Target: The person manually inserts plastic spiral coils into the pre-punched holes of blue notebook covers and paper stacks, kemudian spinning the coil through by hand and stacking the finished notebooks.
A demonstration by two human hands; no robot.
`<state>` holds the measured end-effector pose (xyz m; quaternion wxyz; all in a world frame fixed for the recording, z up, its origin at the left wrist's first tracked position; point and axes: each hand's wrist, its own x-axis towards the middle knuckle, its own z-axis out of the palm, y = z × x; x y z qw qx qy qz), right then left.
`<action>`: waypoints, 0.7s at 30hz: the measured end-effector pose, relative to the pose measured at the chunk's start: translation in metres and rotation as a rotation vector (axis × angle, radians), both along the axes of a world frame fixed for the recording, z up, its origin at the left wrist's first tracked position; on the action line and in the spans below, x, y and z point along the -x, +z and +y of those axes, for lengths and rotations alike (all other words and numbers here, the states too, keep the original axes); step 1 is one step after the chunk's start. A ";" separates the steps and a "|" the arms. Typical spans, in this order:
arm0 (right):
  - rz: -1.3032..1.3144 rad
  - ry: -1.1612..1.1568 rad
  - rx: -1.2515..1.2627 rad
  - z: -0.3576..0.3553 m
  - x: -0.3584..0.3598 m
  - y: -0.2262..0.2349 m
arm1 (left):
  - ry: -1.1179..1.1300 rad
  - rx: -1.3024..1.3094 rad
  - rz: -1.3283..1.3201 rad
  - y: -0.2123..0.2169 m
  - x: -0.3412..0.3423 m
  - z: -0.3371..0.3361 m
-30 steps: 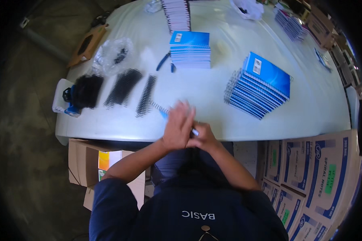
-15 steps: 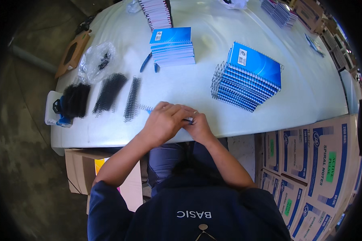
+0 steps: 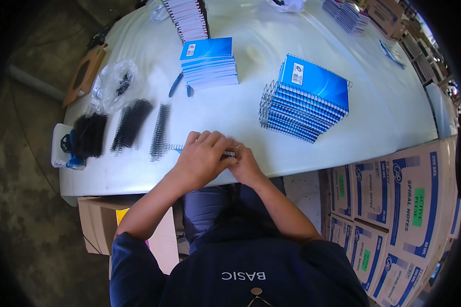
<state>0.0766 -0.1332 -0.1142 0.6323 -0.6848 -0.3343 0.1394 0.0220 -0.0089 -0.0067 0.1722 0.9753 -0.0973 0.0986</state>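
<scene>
At the table's near edge both my hands close round a small blue notebook, mostly hidden beneath the fingers. A wire spiral coil (image 3: 173, 147) sticks out of it to the left. My left hand (image 3: 201, 157) lies over the top of the notebook with bent fingers, and my right hand (image 3: 245, 165) pinches its right end, where a bit of the bound edge shows. Left of my hands lie a narrow row of loose coils (image 3: 160, 132) and two darker heaps of coils (image 3: 130, 125). Farther off stand a stack of blue notebooks without coils (image 3: 210, 66) and blue-handled pliers (image 3: 175, 85).
A tall stack of coil-bound blue notebooks (image 3: 307, 100) stands to the right. A clear plastic bag (image 3: 112, 87) holds dark bits at the left, beside a cardboard piece (image 3: 84, 75). Printed cartons (image 3: 415, 204) are piled right of the table; an open box (image 3: 95, 220) sits below its left side.
The view has shifted slightly, so the table's things appear farther left. My hands stay on the notebook; my left hand's fingers have lifted and spread a little, and my right-hand grip has changed slightly.
</scene>
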 end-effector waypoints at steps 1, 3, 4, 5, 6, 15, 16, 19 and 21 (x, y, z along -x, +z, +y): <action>-0.027 -0.012 0.016 -0.001 -0.001 -0.005 | -0.035 -0.004 0.019 0.000 0.000 0.002; -0.055 0.029 0.034 -0.001 -0.001 0.002 | -0.089 -0.020 0.058 0.003 0.001 0.009; -0.069 0.049 0.043 0.000 0.000 0.006 | -0.080 0.007 0.071 0.003 0.002 0.010; -0.071 0.049 0.025 -0.001 -0.001 0.005 | -0.074 0.033 0.082 0.003 0.002 0.010; -0.072 0.048 0.008 -0.001 0.000 0.005 | -0.069 0.060 0.092 0.004 0.001 0.009; -0.113 -0.045 0.056 -0.001 0.002 -0.008 | -0.158 -0.136 -0.055 0.004 -0.003 0.000; -0.085 0.026 0.051 -0.003 0.000 -0.011 | -0.142 -0.140 -0.013 0.009 -0.003 -0.002; 0.019 0.120 0.056 -0.011 0.002 -0.007 | -0.086 -0.086 -0.081 0.021 -0.004 -0.012; -0.121 -0.031 -0.056 -0.028 -0.001 0.022 | 0.062 -0.090 -0.174 0.032 0.003 -0.017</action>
